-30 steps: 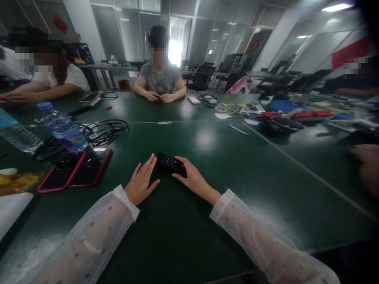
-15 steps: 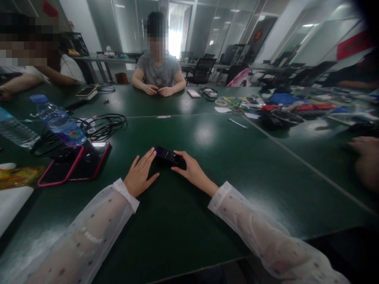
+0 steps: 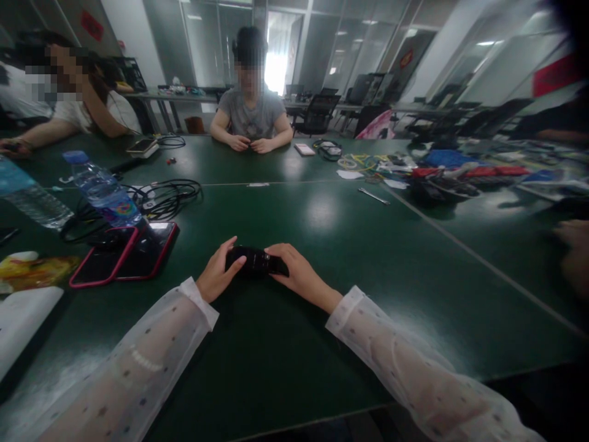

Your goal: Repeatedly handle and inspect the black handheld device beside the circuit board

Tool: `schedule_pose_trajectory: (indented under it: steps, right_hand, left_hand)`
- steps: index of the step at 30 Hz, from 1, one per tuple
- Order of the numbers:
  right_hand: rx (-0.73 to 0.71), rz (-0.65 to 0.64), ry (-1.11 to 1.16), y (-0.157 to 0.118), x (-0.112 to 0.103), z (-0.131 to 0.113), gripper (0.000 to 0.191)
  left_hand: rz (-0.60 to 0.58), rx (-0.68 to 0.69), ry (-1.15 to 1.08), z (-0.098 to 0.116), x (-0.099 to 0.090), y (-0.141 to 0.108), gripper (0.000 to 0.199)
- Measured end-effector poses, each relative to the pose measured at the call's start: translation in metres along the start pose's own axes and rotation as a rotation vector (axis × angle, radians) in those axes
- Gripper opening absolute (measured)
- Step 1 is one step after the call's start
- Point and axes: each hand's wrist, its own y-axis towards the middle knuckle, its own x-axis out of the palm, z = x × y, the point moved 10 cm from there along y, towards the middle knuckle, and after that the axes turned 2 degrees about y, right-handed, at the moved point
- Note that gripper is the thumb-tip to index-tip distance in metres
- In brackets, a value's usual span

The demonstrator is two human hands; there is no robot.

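A small black handheld device lies crosswise between my two hands, its face tilted toward me. Faint light marks show on its front, too small to read. My left hand holds the left end, thumb on the front face and fingers behind it. My right hand grips the right end, fingers along the top edge and thumb below. The device is just above or on the green table; I cannot tell which.
Two red-edged phones lie at the left near a tilted water bottle and coiled black cables. A wrench lies ahead to the right, before a heap of tools and cables. A person sits opposite.
My left hand has closed on the device's left end, its thumb moving onto the face. The device has come slightly nearer and turned more level. My right hand keeps its hold.
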Motion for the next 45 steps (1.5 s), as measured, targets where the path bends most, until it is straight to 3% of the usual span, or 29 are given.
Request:
schedule_pose_trajectory:
  steps: [5,10,15,19,23,29,33,39,45]
  right_hand:
    - [-0.048,-0.024,0.013,-0.001,0.002,-0.008,0.051]
    - [0.096,-0.027,0.227,-0.003,0.002,0.003,0.056]
    - [0.236,-0.025,0.521,-0.004,0.006,0.018,0.043]
    - [0.345,-0.021,0.708,-0.006,0.010,0.028,0.039]
    - [0.429,0.009,0.841,-0.008,0.010,0.031,0.040]
    - [0.511,0.040,0.873,-0.012,0.012,0.037,0.034]
    - [0.541,0.089,0.894,-0.014,0.012,0.043,0.033]
    - [0.570,0.120,0.878,-0.014,0.010,0.044,0.032]
    - [0.424,0.009,0.763,-0.007,0.012,0.030,0.065]
  left_hand:
    - [-0.036,-0.031,0.051,0.001,-0.002,0.002,0.055]
    - [-0.040,-0.022,0.101,0.009,-0.005,0.001,0.052]
    - [-0.033,-0.035,0.078,0.012,-0.007,0.001,0.050]
    - [-0.059,-0.090,-0.089,0.015,-0.005,-0.001,0.055]
    - [-0.011,-0.100,-0.301,0.022,-0.008,-0.001,0.054]
    - [-0.028,-0.236,-0.476,0.015,-0.001,-0.002,0.058]
    - [-0.070,-0.375,-0.719,0.011,0.008,-0.007,0.059]
    - [-0.054,-0.469,-0.910,0.007,0.010,-0.008,0.045]
    - [-0.047,-0.547,-1.040,-0.002,0.018,-0.009,0.037]
